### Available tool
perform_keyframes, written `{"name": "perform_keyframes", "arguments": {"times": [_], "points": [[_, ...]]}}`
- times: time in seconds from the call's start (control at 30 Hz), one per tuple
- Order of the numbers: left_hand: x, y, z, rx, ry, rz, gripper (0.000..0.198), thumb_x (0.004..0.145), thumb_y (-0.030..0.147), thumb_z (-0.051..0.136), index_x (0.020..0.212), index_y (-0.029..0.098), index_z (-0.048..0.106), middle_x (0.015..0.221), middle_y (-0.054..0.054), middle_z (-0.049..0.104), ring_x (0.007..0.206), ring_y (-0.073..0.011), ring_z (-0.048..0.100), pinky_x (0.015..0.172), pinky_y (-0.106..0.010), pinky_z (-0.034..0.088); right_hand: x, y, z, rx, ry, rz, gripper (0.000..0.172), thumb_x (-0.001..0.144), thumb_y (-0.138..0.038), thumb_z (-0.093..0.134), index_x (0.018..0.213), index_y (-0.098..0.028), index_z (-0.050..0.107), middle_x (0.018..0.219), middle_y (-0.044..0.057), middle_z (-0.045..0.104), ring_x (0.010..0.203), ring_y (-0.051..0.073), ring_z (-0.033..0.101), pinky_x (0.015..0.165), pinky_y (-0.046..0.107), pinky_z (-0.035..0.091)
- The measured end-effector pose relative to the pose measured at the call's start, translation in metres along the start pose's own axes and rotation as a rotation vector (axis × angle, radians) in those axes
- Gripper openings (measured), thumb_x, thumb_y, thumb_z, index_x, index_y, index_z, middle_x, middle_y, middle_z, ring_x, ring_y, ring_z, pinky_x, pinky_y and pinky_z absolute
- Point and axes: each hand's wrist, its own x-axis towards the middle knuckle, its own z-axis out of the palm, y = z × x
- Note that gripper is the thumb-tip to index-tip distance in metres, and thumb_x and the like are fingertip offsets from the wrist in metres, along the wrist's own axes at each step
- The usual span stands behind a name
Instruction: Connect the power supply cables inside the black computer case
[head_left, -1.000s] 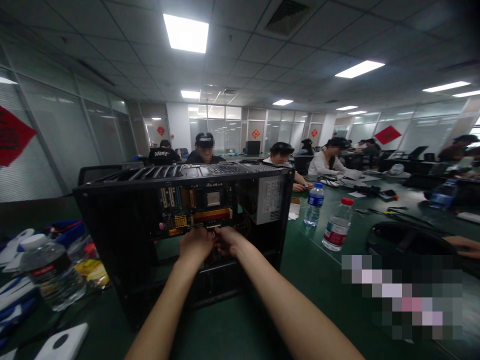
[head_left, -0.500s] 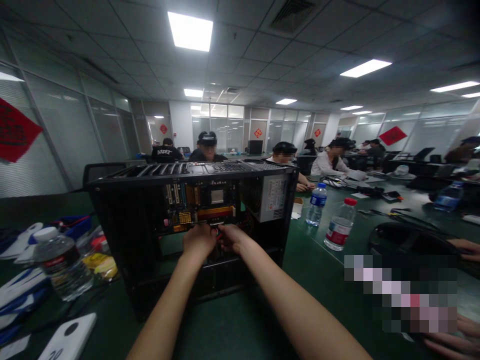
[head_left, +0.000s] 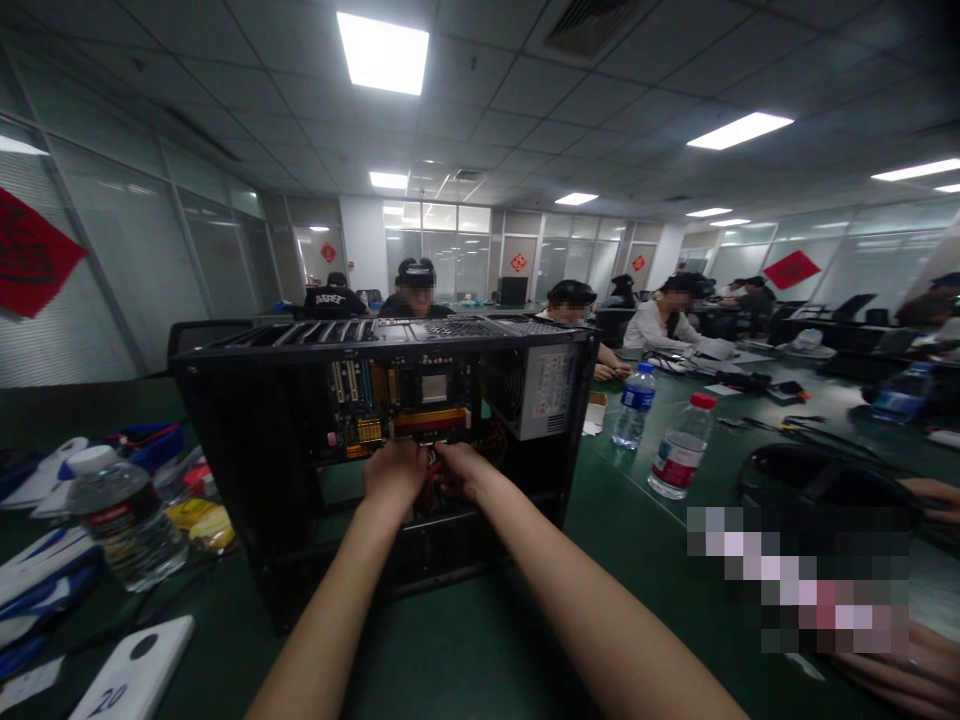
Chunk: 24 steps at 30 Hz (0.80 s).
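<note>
A black computer case (head_left: 225, 480) stands on the green table with its side open towards me. Both my hands reach into it, close together at the lower edge of the motherboard (head_left: 367, 385). Between them runs a bundle of thin coloured cables (head_left: 431, 490), some of it red. My left hand (head_left: 394, 472) is closed, fingertips turned inward and partly hidden behind the hand. Curled round the cables from the other side is my right hand (head_left: 461, 470). A silver power supply (head_left: 551, 390) sits at the case's upper right.
Left of the case are a white-capped water bottle (head_left: 124, 520), a yellow packet (head_left: 202, 525) and a white numbered plate (head_left: 139, 670). To the right stand a blue-capped bottle (head_left: 636, 405) and a red-capped bottle (head_left: 681, 445). Another person's hand (head_left: 900, 655) rests at the far right.
My hands have shifted very slightly upward towards the motherboard's edge, and more of the cables shows below them. The case stays in place; the view has tilted a little.
</note>
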Motion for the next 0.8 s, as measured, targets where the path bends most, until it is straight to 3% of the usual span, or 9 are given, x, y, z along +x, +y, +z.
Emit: {"name": "perform_keyframes", "arguments": {"times": [0.1, 0.17, 0.3, 0.5, 0.67, 0.8], "points": [[0.002, -0.002, 0.0, 0.029, 0.014, 0.023, 0.044, 0.095, 0.043, 0.037, 0.099, 0.018, 0.073, 0.098, -0.017, 0.073, 0.093, -0.0313, 0.07, 0.076, -0.038, 0.052, 0.0, 0.001, 0.001, -0.215, 0.043, -0.09, 0.027, 0.101, -0.031, 0.037, 0.095, -0.015, 0.058, 0.071, 0.005, 0.066, 0.053, 0.013, 0.06, 0.053, 0.025, 0.048], [0.002, -0.004, 0.0, 0.049, 0.025, 0.031, 0.043, 0.095, 0.044, 0.038, 0.1, 0.018, 0.073, 0.099, -0.016, 0.073, 0.094, -0.0314, 0.07, 0.076, -0.037, 0.052, -0.002, 0.001, -0.001, -0.371, 0.08, -0.176, 0.032, 0.1, -0.032, 0.037, 0.094, -0.013, 0.062, 0.086, 0.013, 0.07, 0.074, 0.02, 0.069, 0.066, 0.031, 0.051], [0.003, -0.004, -0.003, 0.059, 0.009, 0.053, 0.041, 0.095, 0.041, 0.038, 0.101, 0.019, 0.072, 0.1, -0.016, 0.073, 0.093, -0.0311, 0.07, 0.075, -0.037, 0.052, -0.006, 0.001, -0.016, -0.657, 0.128, -0.382, 0.035, 0.099, -0.032, 0.041, 0.092, -0.011, 0.069, 0.113, 0.022, 0.068, 0.115, 0.029, 0.06, 0.092, 0.033, 0.043], [0.006, -0.002, -0.005, 0.094, -0.011, 0.101, 0.044, 0.096, 0.038, 0.033, 0.099, 0.018, 0.072, 0.096, -0.016, 0.074, 0.092, -0.0334, 0.07, 0.073, -0.039, 0.052, -0.012, -0.001, -0.037, -0.904, 0.136, -0.51, 0.03, 0.098, -0.024, 0.04, 0.099, -0.015, 0.069, 0.11, 0.019, 0.071, 0.106, 0.028, 0.066, 0.087, 0.032, 0.045], [0.012, -0.003, 0.0, 0.114, -0.028, 0.122, 0.044, 0.096, 0.036, 0.032, 0.099, 0.018, 0.072, 0.096, -0.017, 0.073, 0.09, -0.0341, 0.07, 0.072, -0.039, 0.052, -0.019, -0.004, -0.035, -1.237, 0.215, -0.59, 0.026, 0.091, -0.015, 0.043, 0.104, -0.012, 0.066, 0.103, 0.021, 0.071, 0.092, 0.032, 0.07, 0.074, 0.036, 0.051], [0.01, 0.0, 0.001, 0.141, -0.012, 0.101, 0.044, 0.096, 0.036, 0.032, 0.101, 0.019, 0.072, 0.095, -0.017, 0.073, 0.09, -0.0336, 0.07, 0.072, -0.039, 0.051, -0.023, -0.003, -0.033, -1.291, 0.232, -0.614, 0.025, 0.09, -0.013, 0.045, 0.106, -0.011, 0.064, 0.102, 0.022, 0.071, 0.092, 0.033, 0.07, 0.074, 0.038, 0.053]]}}
